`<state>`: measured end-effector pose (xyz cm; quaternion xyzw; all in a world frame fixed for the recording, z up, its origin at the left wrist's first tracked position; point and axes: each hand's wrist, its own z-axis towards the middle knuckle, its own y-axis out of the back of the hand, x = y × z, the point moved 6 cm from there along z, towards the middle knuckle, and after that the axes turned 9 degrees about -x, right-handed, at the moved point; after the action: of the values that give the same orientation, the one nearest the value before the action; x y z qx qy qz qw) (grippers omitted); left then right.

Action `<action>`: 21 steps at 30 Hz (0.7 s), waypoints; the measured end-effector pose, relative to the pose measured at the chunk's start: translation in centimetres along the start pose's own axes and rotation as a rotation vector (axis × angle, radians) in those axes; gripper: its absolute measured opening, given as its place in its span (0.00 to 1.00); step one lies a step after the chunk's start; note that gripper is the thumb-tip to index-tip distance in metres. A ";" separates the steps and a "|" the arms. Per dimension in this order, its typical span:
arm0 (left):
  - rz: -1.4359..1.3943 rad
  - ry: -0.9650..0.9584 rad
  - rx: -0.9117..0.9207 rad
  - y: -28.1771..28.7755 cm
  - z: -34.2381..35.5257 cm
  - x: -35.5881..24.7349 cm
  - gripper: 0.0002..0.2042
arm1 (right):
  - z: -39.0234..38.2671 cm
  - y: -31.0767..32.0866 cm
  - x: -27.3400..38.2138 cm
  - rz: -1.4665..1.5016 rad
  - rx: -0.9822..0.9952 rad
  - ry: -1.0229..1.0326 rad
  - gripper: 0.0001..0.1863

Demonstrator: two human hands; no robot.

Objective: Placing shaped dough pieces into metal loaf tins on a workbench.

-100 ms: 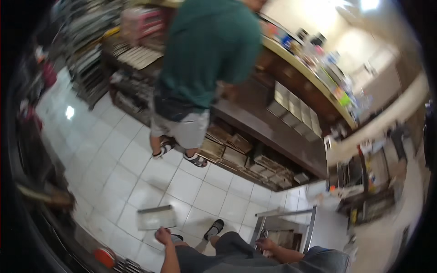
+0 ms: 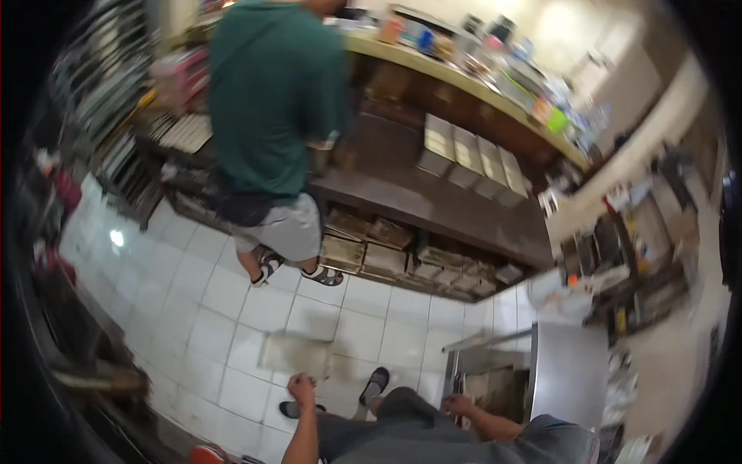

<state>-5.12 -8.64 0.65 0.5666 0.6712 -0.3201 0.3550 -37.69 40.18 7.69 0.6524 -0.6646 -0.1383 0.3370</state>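
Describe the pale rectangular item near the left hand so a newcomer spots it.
Find the long brown table, then look down the picture to the white tiled floor. Just beyond the left hand is the pale rectangular item, blurred; unlike the row of pale tins on the table, it appears alone.

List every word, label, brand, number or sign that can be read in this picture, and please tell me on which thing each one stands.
None can be read.
Coloured packages on the counter: too small and blurred.
Pale rectangular object near the left hand: blurred, no writing can be made out.
Green shirt: no lettering visible on its back.
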 end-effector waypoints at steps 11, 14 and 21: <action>0.675 -0.814 0.788 -47.0 -17.5 -10.1 0.15 | 2.8 1.3 -8.2 0.722 -0.432 -0.033 0.17; 0.714 -0.763 0.963 -58.4 -21.6 -11.4 0.15 | 2.6 -0.2 -10.5 0.764 -0.505 -0.203 0.18; 0.742 -0.761 1.243 -78.5 -22.1 -10.7 0.11 | -1.2 3.9 -7.6 0.772 -0.682 -0.379 0.18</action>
<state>-84.02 -7.96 23.77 0.6977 -0.0265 -0.6661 0.2626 -40.58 48.25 8.92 0.1788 -0.8223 -0.3270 0.4300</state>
